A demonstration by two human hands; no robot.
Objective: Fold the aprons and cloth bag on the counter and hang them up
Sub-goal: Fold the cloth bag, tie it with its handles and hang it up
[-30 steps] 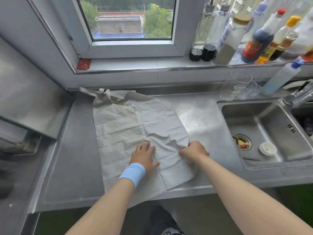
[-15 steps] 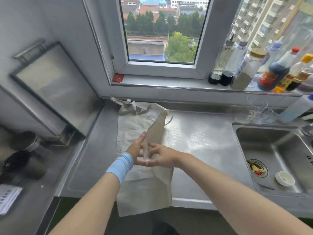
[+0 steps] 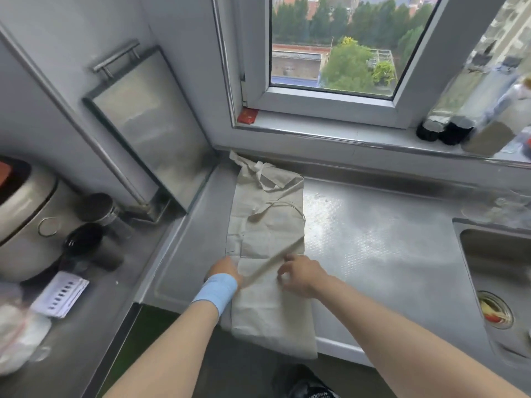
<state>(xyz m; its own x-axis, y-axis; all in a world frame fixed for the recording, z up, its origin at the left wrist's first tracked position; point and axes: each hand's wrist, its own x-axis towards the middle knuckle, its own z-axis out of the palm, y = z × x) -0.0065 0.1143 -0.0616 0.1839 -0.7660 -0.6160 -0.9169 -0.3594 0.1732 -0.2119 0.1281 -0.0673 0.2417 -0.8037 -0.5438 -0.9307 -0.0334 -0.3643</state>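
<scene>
A beige apron (image 3: 268, 225) lies on the steel counter (image 3: 373, 248), folded lengthwise into a narrow strip that runs from the back wall to over the front edge, where its end hangs down. Its strings (image 3: 267, 179) bunch at the far end. My left hand (image 3: 225, 268), with a light blue wristband, rests at the strip's left edge; a fold of cloth covers its fingers. My right hand (image 3: 300, 272) hovers over the strip's right side with fingers loosely curled. A strap or crease runs diagonally between the two hands. I cannot tell a separate cloth bag.
A sink (image 3: 500, 282) with food scraps in its drain is at the right. Dark bottles (image 3: 448, 129) stand on the window sill. A steel tray (image 3: 149, 127) leans on the left wall. A rice cooker (image 3: 23, 214), metal cups and packets sit on the lower left counter.
The right half of the cloth has been folded over to the left, so the wide sheet is now a narrow strip. Both hands came back down onto it. The camera turned left.
</scene>
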